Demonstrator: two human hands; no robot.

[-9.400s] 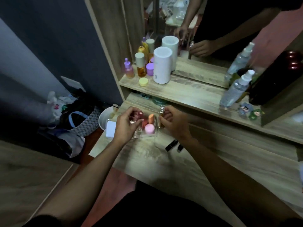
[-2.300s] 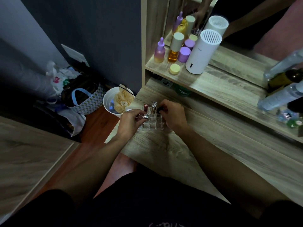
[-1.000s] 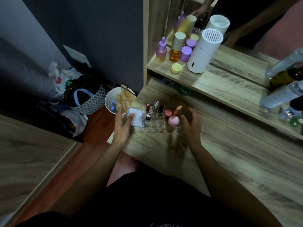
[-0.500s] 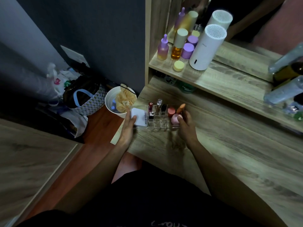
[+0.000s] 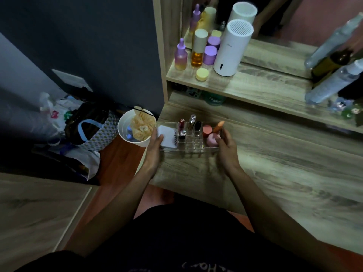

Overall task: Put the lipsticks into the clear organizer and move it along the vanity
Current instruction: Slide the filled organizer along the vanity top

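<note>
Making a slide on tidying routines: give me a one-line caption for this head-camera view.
Left hand and right hand grip the ends of a clear acrylic organizer holding upright lipsticks on the wooden vanity.

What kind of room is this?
Likely a bedroom or dressing corner: a wooden vanity with a mirror, skincare bottles on its shelf, and a clear organizer holding lipsticks.

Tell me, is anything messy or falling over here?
Nothing has spilled. The clear organizer sits very near the vanity's left edge, with the left hand and right hand at its ends. The orange sponge inside leans.
</note>
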